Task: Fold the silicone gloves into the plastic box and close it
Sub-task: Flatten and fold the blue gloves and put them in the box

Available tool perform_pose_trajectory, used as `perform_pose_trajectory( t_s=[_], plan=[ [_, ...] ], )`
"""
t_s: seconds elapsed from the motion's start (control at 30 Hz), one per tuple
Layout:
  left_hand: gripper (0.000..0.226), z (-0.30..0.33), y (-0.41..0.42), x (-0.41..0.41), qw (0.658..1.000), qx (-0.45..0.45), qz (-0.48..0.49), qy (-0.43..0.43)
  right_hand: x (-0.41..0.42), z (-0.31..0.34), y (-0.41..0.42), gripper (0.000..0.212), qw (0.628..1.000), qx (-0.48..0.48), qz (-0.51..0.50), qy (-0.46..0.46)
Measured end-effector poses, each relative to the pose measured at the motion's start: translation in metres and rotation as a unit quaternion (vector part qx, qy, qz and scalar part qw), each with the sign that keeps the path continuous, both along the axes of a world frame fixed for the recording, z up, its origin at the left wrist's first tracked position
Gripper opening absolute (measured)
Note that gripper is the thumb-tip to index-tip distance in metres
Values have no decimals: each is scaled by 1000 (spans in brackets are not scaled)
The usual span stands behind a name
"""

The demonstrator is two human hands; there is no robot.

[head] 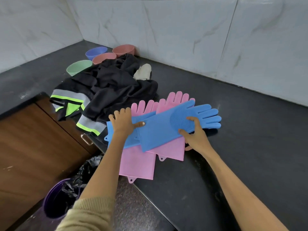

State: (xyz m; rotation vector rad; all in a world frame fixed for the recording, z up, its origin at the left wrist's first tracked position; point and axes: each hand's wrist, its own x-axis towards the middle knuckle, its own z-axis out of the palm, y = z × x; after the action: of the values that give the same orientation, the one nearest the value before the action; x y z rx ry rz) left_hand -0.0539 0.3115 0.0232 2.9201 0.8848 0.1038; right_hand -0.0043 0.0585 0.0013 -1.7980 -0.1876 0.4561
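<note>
Two blue silicone gloves (160, 130) lie crosswise on top of two pink silicone gloves (138, 164) on the black counter (233, 147). The upper blue glove's fingers point right, and its round bristle patch faces up. My left hand (124, 120) rests flat on the blue cuffs at the left, fingers spread. My right hand (194, 132) lies on the upper blue glove at the bristle patch, its fingers bent over the glove's near edge and its thumb low beside the pink cuff. No plastic box is in view.
A heap of black clothing with grey and neon-green bands (103, 90) lies behind the gloves, a white mitt (143, 71) beside it. Several coloured bowls (96, 53) stand in the corner. A purple bin with a black liner (65, 195) stands below the counter edge.
</note>
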Motion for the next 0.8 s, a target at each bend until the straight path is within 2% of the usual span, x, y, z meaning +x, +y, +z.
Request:
perform_pose_trajectory(
  t_s=[0.07, 0.17, 0.27, 0.43, 0.67, 0.8],
  plan=[
    [69, -3, -16, 0, 998, 22, -39, -38, -2, 1, -9, 51, 999, 15, -45, -6],
    [47, -2, -40, 7, 987, -65, -111, -94, -5, 2, -21, 43, 986, 36, -162, -13],
    [36, 1, -58, 15, 981, -108, -132, -92, -12, 1, -29, 36, 971, 57, -232, 24],
    [26, 3, -60, 18, 980, -140, -94, -100, -28, 1, -14, 26, 955, 108, -227, 157],
    [14, 11, -59, 15, 968, -213, -100, -88, -18, 1, -8, 6, 943, 124, -264, 161],
    [12, 14, -92, 6, 954, -268, -115, -65, -8, 3, -54, 25, 951, 103, -239, 167]
  ],
)
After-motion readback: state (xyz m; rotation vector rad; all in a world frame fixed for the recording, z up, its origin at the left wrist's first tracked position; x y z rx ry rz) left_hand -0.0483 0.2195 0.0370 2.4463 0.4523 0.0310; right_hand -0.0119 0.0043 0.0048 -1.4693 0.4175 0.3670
